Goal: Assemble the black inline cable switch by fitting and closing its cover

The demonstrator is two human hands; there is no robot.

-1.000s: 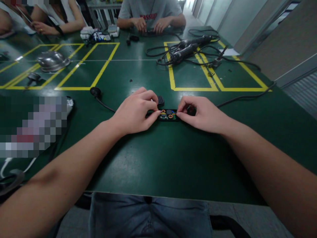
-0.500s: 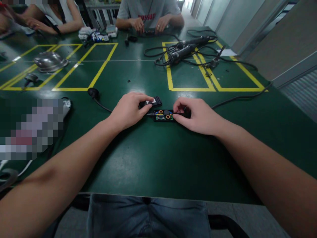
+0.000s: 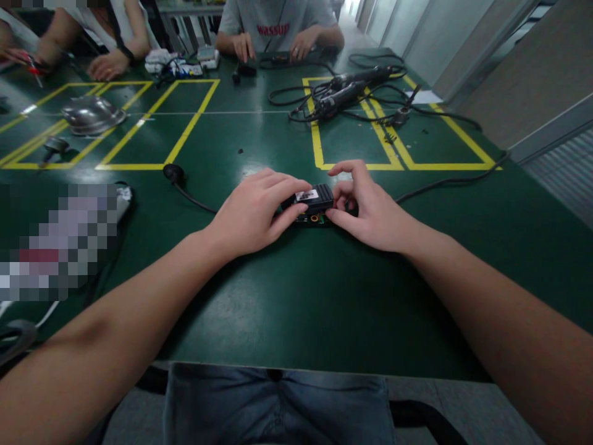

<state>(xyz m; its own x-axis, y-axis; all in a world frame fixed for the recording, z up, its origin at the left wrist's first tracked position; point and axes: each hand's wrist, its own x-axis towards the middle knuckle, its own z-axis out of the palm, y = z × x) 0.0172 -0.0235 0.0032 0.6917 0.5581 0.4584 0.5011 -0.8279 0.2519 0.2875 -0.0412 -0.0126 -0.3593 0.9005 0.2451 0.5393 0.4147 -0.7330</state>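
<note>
My left hand (image 3: 259,213) pinches a black ribbed plastic cover (image 3: 319,197) with a white label, thumb in front and fingers on top. The cover sits slightly tilted over a black housing (image 3: 303,224) that holds a circuit board (image 3: 315,219). Only a strip of the board shows, including a copper-coloured ring; the cover and my fingers hide the rest. My right hand (image 3: 359,204) grips the right end of the housing, its thumb at the front corner, index finger raised and the other fingers curled. Cables run out on both sides, the left one ending in a black plug (image 3: 173,173).
Black corded tools (image 3: 340,99) lie tangled at the back right. A metal bowl-shaped part (image 3: 92,115) and a small metal piece (image 3: 55,148) sit at left, near a blurred object (image 3: 69,241). Across the green table (image 3: 259,309), people work with their hands.
My left hand has moved right, bringing the cover from behind the housing to over the circuit board. My right index finger has lifted. Across the table, other people's hands have shifted.
</note>
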